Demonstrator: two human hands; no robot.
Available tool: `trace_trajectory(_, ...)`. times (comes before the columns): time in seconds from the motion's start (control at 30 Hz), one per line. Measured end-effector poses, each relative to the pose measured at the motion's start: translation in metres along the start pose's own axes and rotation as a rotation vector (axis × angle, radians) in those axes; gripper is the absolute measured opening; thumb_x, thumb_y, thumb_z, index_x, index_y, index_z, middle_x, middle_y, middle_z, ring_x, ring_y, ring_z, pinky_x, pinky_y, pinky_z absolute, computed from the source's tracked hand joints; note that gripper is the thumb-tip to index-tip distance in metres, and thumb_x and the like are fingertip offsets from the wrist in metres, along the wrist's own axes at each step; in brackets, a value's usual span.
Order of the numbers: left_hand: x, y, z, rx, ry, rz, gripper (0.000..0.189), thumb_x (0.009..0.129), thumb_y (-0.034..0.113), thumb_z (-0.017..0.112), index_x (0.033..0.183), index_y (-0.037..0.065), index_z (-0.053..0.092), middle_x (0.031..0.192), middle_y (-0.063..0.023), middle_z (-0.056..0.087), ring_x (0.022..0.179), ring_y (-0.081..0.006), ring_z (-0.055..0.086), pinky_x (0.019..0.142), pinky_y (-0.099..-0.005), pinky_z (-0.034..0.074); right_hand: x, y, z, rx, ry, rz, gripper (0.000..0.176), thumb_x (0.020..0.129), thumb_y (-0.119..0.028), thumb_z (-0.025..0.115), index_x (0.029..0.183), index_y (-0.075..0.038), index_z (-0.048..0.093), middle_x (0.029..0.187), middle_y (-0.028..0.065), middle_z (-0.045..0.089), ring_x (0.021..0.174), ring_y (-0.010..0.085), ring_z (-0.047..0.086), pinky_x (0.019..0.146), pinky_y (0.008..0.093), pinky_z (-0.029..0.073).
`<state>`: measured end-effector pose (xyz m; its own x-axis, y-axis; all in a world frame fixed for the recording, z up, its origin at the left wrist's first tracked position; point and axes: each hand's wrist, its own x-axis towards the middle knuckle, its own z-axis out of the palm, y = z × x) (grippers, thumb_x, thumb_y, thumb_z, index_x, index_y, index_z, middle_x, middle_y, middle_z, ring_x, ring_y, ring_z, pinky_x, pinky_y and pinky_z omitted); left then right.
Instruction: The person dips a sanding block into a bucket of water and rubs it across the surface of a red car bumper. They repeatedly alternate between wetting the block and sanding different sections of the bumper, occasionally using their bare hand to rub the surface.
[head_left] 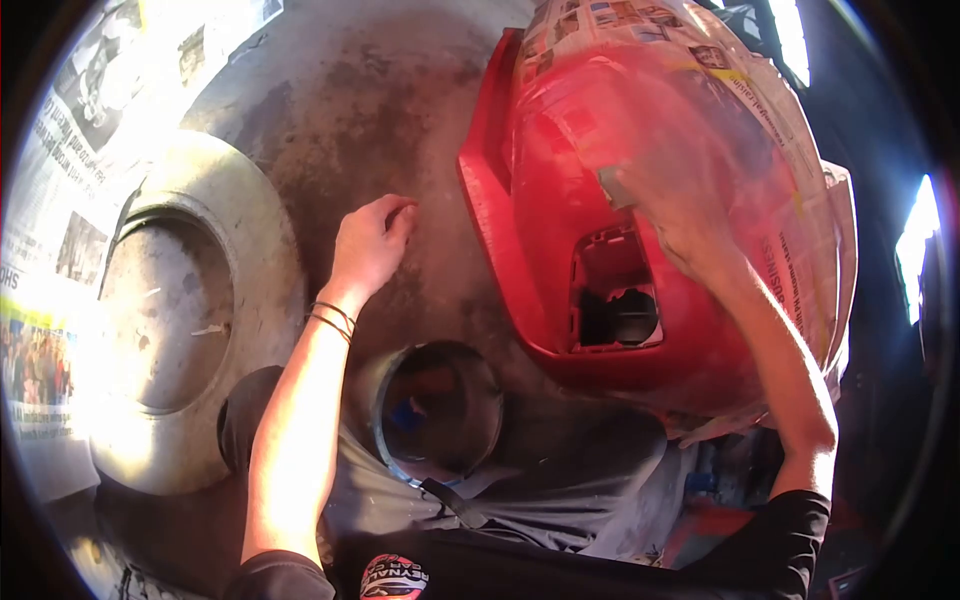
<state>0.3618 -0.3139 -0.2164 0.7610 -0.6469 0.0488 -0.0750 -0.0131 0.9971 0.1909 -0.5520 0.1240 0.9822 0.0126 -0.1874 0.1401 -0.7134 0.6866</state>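
A grey-green pad point(613, 187) sticks out from under the fingers of my right hand point(675, 205), pressed against the red car bumper point(565, 140). That hand is smeared by motion, just above a rectangular opening point(617, 290) in the bumper. My left hand point(372, 245) hangs over the floor to the left of the bumper, fingers curled in, with nothing visible in them. Dark bands circle the left wrist. Newspaper masking point(800, 230) covers the bumper's right side and top.
At the left lies a pale tyre point(270, 240) on the stained concrete floor point(330, 90). A round dark bucket point(495, 405) stands between the tyre and the bumper, close to my legs. More newspaper point(60, 190) hangs along the left edge.
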Motion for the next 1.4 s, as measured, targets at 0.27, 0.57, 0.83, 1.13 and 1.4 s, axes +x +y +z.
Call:
trace_trajectory(0.27,0.004,-0.01,-0.003,-0.048,0.074,-0.001,0.032,0.114,0.024,0.063,0.134,0.001,0.074,0.1,-0.0105,0.083,0.083,-0.0167,0.078,0.081,-0.0319,0.06,0.11,0.034,0.013,-0.389,-0.14,-0.069,0.051,0.098,-0.013,0.064,0.148,-0.023,0.069,0.156,-0.0056,0.066,0.165,0.029,0.036,0.139,0.064,0.009)
trace_trajectory(0.57,-0.005,-0.015,0.01,0.136,0.003,0.002,0.028,0.106,0.027,0.065,0.12,0.007,0.08,0.098,-0.0192,0.081,0.095,-0.0374,0.079,0.085,-0.0459,0.06,0.037,-0.022,0.024,-0.001,-0.09,0.108,0.048,0.102,-0.012,0.058,0.148,-0.003,0.065,0.148,0.0147,0.07,0.143,0.0308,0.062,0.127,0.05,0.042)
trace_trajectory(0.83,-0.013,-0.004,0.003,0.205,-0.022,0.038,0.028,0.107,0.02,0.063,0.126,0.005,0.076,0.104,-0.0159,0.083,0.1,-0.0328,0.08,0.091,-0.0409,0.06,0.1,-0.056,0.08,-0.199,0.124,0.254,0.048,0.103,-0.018,0.058,0.145,0.003,0.066,0.147,0.0185,0.069,0.144,0.036,0.059,0.129,0.051,0.038)
trace_trajectory(1.13,-0.02,-0.002,-0.01,0.21,-0.019,0.01,0.031,0.106,0.023,0.064,0.13,0.005,0.074,0.111,-0.0191,0.082,0.105,-0.0373,0.079,0.094,-0.0445,0.06,0.096,-0.092,0.188,-0.382,0.147,-0.069,0.046,0.104,-0.023,0.054,0.141,0.002,0.068,0.143,0.018,0.07,0.141,0.034,0.06,0.128,0.0572,0.034)
trace_trajectory(1.4,-0.009,-0.006,-0.011,0.21,-0.006,-0.005,0.032,0.107,0.024,0.065,0.132,0.005,0.073,0.114,-0.0182,0.082,0.106,-0.0354,0.079,0.095,-0.0445,0.06,0.153,-0.042,0.086,-0.113,-0.077,-0.108,0.037,0.101,-0.018,0.058,0.13,-0.001,0.073,0.126,0.017,0.073,0.132,0.035,0.064,0.127,0.0565,0.037)
